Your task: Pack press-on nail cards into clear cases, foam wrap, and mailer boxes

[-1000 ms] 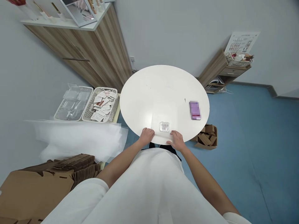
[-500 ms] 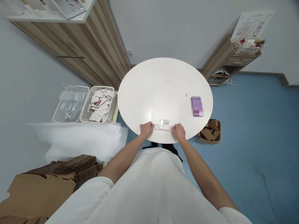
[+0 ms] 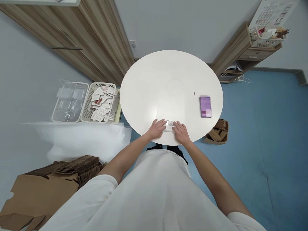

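Observation:
A small clear plastic case [image 3: 170, 123] lies near the front edge of the round white table [image 3: 168, 73], partly covered by a folded strip of thin white wrapping sheet [image 3: 171, 113]. The rest of the sheet is spread flat beyond the case and hardly stands out from the tabletop. My left hand [image 3: 157, 129] rests on the left end of the folded strip, fingers stretched out. From the other side my right hand [image 3: 181, 132] presses on the right end, its fingers also extended. What is inside the case is too small to make out.
A purple, blurred item [image 3: 205, 106] lies on the table's right side. At left stand a basket of cards [image 3: 84, 110] and a bin of clear plastic packs [image 3: 54, 115]. White sheets [image 3: 89, 141] and flattened cardboard [image 3: 43, 195] lie below them. A cardboard box [image 3: 222, 140] stands right.
Both hands have moved inward from the ends of the folded strip, and their pinched fingers have opened out flat over it. The strip now covers more of the case.

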